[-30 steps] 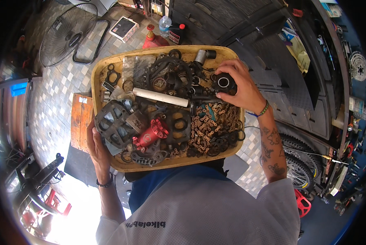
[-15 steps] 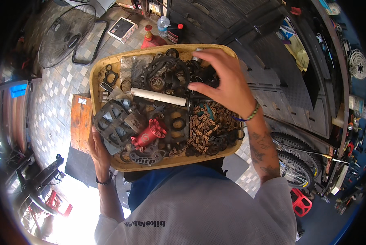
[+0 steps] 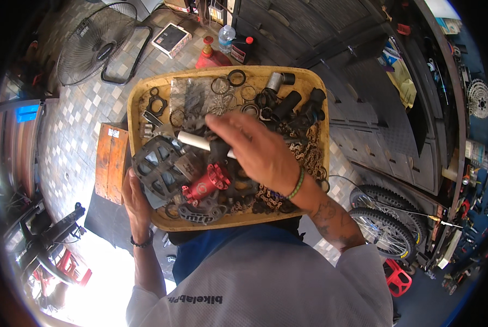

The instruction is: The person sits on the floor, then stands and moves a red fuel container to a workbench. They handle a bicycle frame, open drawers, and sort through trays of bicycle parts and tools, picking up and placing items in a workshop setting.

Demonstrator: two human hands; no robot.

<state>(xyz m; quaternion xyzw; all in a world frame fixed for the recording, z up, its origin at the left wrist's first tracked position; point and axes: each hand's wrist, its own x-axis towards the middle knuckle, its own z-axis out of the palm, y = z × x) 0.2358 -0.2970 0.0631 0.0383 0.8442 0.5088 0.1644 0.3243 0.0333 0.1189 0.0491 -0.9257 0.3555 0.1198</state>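
A yellowish plastic tray (image 3: 227, 222) full of used bike parts rests in front of my body. My left hand (image 3: 137, 203) grips its left wall, fingers closed round the edge. My right hand (image 3: 257, 150) is over the middle, slightly blurred, fingers together and pointing left; a dark part shows beneath it, mostly hidden. That part overlaps a white tube (image 3: 194, 140). Near my left hand lie a black platform pedal (image 3: 156, 166) and a red hub (image 3: 207, 184). Right of my right hand are a rusty chain (image 3: 309, 158) and a silver-and-black cylinder (image 3: 279, 82). Several rings (image 3: 236, 78) lie at the back.
A wooden box (image 3: 111, 166) stands left of the tray. Beyond the tray are a floor fan (image 3: 97, 46), a red bottle (image 3: 212, 59) and a clear bottle (image 3: 226, 37). Dark cabinets (image 3: 385, 128) line the right, with bicycle wheels (image 3: 383, 226) below them.
My right hand has moved from the tray's back right to its middle. The large dark chainring at the back no longer shows there, and rings and cylinders are uncovered. My left hand stays put.
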